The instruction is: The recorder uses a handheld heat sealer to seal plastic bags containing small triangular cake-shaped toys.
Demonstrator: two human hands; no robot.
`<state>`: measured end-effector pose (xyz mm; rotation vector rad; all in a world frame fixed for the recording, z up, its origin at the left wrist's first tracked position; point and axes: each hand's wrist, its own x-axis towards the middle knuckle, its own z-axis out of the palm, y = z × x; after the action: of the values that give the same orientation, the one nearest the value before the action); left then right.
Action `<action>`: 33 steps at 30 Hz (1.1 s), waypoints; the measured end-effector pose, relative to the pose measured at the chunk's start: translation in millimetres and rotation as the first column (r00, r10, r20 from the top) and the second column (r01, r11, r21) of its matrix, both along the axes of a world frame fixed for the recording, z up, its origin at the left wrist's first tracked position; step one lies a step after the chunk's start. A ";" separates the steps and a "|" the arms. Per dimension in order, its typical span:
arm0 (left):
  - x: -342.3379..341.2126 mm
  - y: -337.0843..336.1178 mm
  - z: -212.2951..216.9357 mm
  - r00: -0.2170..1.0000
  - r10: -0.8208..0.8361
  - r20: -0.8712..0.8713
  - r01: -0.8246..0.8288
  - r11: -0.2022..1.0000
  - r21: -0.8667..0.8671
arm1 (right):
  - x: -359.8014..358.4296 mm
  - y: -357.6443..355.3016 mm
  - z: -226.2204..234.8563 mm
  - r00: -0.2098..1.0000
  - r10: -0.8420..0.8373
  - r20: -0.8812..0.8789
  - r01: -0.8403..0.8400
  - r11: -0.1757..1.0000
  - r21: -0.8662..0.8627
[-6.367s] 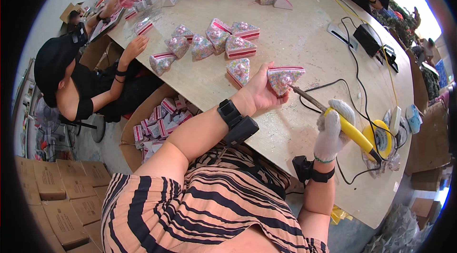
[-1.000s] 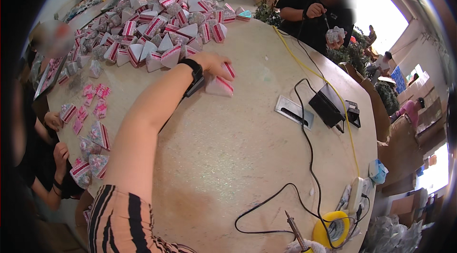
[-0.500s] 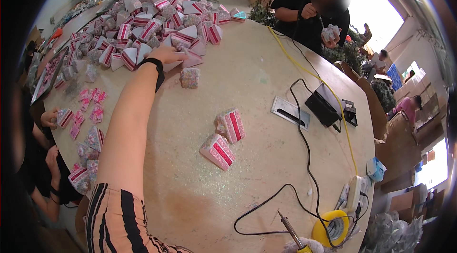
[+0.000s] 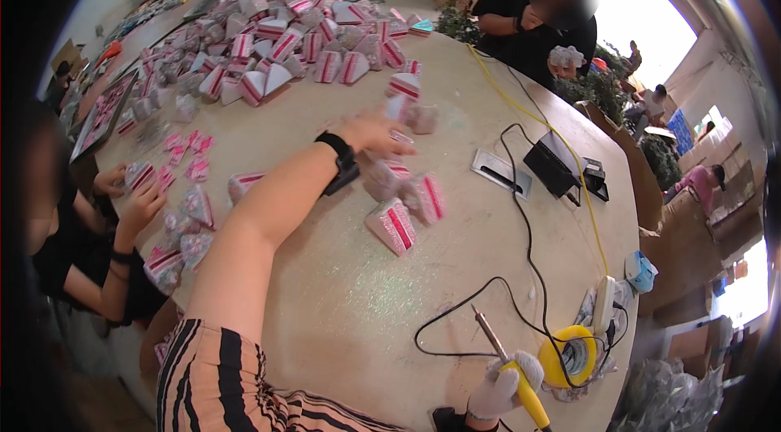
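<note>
Your left hand (image 4: 374,134) is over cake-slice ornaments (image 4: 392,226), hold unclear; your gloved right hand (image 4: 503,387) grips a soldering iron (image 4: 529,398), whose tip (image 4: 482,319) could scorch the desk (image 4: 333,334) if dipped.

peachy-tan striped top (image 4: 220,383), with black stripes all over it, some of them fat bars and some just skinny lines; the left sleeve (image 4: 203,351) is short and looks pretty loose, stopping on the upper arm; left hand (image 4: 370,133) is bare, kinda blurry tbh; the left wrist has a black strap (image 4: 337,147) with a chunky black box (image 4: 342,177) attached right by it; right hand (image 4: 493,394) wears a whitish fabric glove (image 4: 486,401), fingers covered; by its cuff there's a dark wristband (image 4: 482,423) plus a black block (image 4: 447,418), both cropped by the bottom edge
</note>
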<state>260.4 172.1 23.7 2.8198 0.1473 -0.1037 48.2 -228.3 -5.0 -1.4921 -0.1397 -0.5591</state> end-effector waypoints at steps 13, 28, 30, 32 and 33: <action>-84.1 -0.1 1.0 0.973 -0.095 0.212 0.113 0.991 -0.073 | 1.6 -3.0 2.7 0.996 0.014 0.089 -0.018 0.999 0.041; -246.9 -136.5 32.5 0.829 -0.494 0.261 0.468 0.869 0.161 | 0.3 -1.0 9.8 0.992 0.061 0.110 -0.079 0.982 0.172; -258.8 -139.0 27.4 0.833 -0.467 0.296 0.439 0.884 0.158 | 1.2 1.0 12.4 0.990 0.072 0.120 -0.094 0.977 0.190; -268.8 -139.8 28.4 0.858 -0.421 0.294 0.417 0.905 0.080 | 3.1 -0.3 10.8 0.988 0.081 0.134 -0.108 0.973 0.206; -271.8 -137.8 32.8 0.861 -0.415 0.294 0.410 0.908 0.082 | 4.9 -1.1 10.2 0.983 0.090 0.161 -0.118 0.977 0.178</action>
<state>-11.3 34.4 56.5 2.7916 -0.5338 0.2419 53.1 -229.3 5.1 -1.2522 -0.2754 -0.5848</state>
